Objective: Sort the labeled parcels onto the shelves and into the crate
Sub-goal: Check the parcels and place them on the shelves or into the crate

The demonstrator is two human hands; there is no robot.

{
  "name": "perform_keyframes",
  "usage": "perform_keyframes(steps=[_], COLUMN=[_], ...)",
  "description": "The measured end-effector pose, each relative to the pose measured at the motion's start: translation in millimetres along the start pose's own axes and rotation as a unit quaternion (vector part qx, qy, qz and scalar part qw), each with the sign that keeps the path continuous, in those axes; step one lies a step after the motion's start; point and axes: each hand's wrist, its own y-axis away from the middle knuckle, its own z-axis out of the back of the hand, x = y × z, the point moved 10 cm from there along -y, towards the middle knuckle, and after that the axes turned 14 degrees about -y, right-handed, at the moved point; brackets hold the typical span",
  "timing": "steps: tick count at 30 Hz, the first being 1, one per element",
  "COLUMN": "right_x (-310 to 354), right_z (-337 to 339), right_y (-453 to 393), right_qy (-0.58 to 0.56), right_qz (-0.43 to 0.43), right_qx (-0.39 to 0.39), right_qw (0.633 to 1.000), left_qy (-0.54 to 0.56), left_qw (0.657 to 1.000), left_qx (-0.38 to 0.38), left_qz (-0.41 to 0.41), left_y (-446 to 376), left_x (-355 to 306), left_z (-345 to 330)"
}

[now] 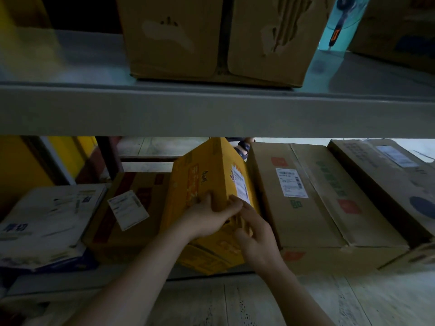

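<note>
A yellow cardboard parcel (207, 184) with a white label stands tilted on the lower shelf, wedged between a brown labeled box (131, 215) on its left and a large brown box (306, 208) on its right. My left hand (207, 217) grips the parcel's near top edge, fingers curled over it. My right hand (254, 234) lies against the parcel's near right face, fingers bent around the corner just below the label.
A white flat parcel (47, 222) lies at the lower shelf's left end. Another brown box (388, 175) sits far right. The grey upper shelf beam (211, 111) runs across, with a taped brown box (216, 36) and a teal package (341, 22) on it. Concrete floor lies below.
</note>
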Motion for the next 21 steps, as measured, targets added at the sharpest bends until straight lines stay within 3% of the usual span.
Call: perform_keyframes(steps=[2, 5, 10, 21], right_x=[-8.4, -27.5, -53.6, -31.8], right_z=[20.6, 52.7, 56.5, 58.9], right_y=[0.5, 4.1, 10.4, 3.4], right_qy=[-0.052, 0.047, 0.169, 0.252], right_qz=[-0.049, -0.118, -0.184, -0.215], right_qx=[-0.057, -0.133, -0.111, -0.164], right_qw=[0.996, 0.983, 0.962, 0.929], left_qy=[-0.024, -0.029, -0.035, -0.002], left_qw=[1.000, 0.999, 0.999, 0.999], left_qx=[-0.016, -0.029, -0.037, -0.051], left_qz=[0.007, 0.006, -0.017, -0.019], left_y=[-1.5, -2.0, 3.1, 12.5], left_x=[-0.8, 0.5, -5.3, 1.0], left_z=[-2.1, -0.7, 9.6, 39.7])
